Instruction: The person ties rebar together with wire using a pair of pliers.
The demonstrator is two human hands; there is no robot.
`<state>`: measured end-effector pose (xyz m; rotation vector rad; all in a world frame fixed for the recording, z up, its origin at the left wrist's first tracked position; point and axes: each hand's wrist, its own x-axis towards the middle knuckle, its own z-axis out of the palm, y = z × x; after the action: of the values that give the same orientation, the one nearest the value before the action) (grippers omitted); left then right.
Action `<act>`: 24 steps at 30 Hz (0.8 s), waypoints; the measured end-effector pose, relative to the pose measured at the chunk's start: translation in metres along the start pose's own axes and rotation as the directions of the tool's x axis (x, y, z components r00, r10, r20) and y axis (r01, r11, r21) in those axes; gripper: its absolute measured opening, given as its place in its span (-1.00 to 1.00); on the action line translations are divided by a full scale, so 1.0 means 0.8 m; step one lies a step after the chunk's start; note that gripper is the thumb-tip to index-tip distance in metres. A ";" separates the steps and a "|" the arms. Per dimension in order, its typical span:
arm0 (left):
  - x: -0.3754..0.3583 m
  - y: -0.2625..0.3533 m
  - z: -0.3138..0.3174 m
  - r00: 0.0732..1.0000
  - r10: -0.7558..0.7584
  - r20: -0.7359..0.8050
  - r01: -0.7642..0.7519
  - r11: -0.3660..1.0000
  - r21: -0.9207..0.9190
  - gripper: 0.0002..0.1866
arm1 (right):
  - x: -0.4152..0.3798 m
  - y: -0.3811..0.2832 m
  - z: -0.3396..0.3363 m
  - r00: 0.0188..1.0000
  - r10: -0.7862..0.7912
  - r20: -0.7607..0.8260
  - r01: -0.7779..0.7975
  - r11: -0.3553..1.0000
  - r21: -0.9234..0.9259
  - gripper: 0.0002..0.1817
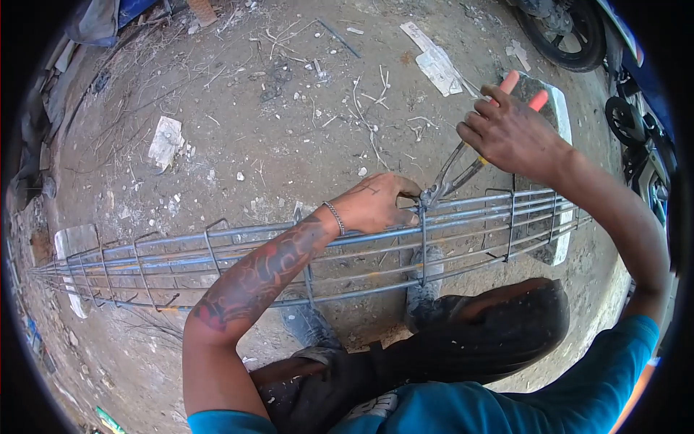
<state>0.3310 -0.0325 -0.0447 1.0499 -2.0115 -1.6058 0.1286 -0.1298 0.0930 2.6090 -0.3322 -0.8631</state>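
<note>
A long rebar cage of steel bars and bent stirrups lies across in front of me, above my shoes. My right hand is closed round the handles of a pair of tying pincers with red grip ends. The jaws of the pincers are at the upper corner of a stirrup, where it meets the top bar. Close beside the jaws, my left hand grips the top bars, its thumb and forefinger near that joint. Any tie wire at the joint is too small to make out.
Stone blocks stand under both cage ends, the right one pale-edged and the left one flat. Scraps of wire, paper and rubble litter the dirt ground. A motorcycle wheel is at the upper right.
</note>
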 end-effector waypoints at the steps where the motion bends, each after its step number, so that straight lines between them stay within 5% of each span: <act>1: 0.002 0.001 0.000 0.999 0.034 0.003 -0.034 0.998 -0.060 -0.45 | -0.013 -0.015 -0.015 0.990 0.098 0.098 -0.097 0.995 -0.016 -0.79; 5: 0.002 0.007 0.002 0.998 0.064 -0.019 -0.065 0.997 -0.042 -0.50 | -0.071 -0.050 0.031 0.927 0.349 0.138 -0.374 0.888 0.267 -0.77; 8: -0.007 0.015 0.009 0.993 0.079 -0.087 -0.072 0.994 0.077 -0.58 | -0.123 -0.073 0.084 0.836 0.401 0.374 -0.544 0.526 0.653 -0.76; 12: -0.015 0.023 0.017 0.966 0.099 -0.241 -0.055 0.981 0.185 -0.71 | -0.183 -0.114 0.116 0.693 0.637 0.338 -0.626 0.299 0.720 -0.76; 14: -0.020 0.028 0.021 0.961 0.106 -0.255 -0.049 0.975 0.218 -0.75 | -0.211 -0.133 0.115 0.488 0.730 0.478 -0.596 -0.121 0.794 -0.78; 15: -0.021 0.029 0.024 0.947 0.103 -0.304 -0.037 0.976 0.216 -0.77 | -0.223 -0.143 0.133 0.508 0.794 0.335 -0.521 -0.027 0.853 -0.78; 18: -0.021 0.032 0.036 0.918 0.134 -0.374 -0.036 0.966 0.256 -0.82 | -0.243 -0.156 0.165 0.462 0.842 0.278 -0.489 -0.021 0.872 -0.75; 20: -0.023 0.032 0.042 0.902 0.165 -0.398 -0.041 0.953 0.301 -0.85 | -0.238 -0.151 0.172 0.485 0.760 0.432 -0.508 -0.157 0.847 -0.62; 22: -0.023 0.035 0.048 0.875 0.226 -0.429 -0.068 0.933 0.353 -0.85 | -0.223 -0.153 0.173 0.544 0.767 0.340 -0.548 0.019 0.836 -0.46; 23: -0.022 0.036 0.050 0.882 0.212 -0.422 -0.050 0.930 0.363 -0.85 | -0.217 -0.159 0.172 0.560 0.818 0.133 -0.504 0.209 0.838 -0.33; 24: -0.022 0.037 0.052 0.868 0.232 -0.438 -0.057 0.925 0.377 -0.85 | -0.207 -0.157 0.157 0.562 0.816 0.135 -0.490 0.197 0.849 -0.33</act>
<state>0.3049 0.0108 -0.0263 1.2343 -2.0005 -0.8084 -0.0648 0.0048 0.0338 2.7073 -2.0632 0.2333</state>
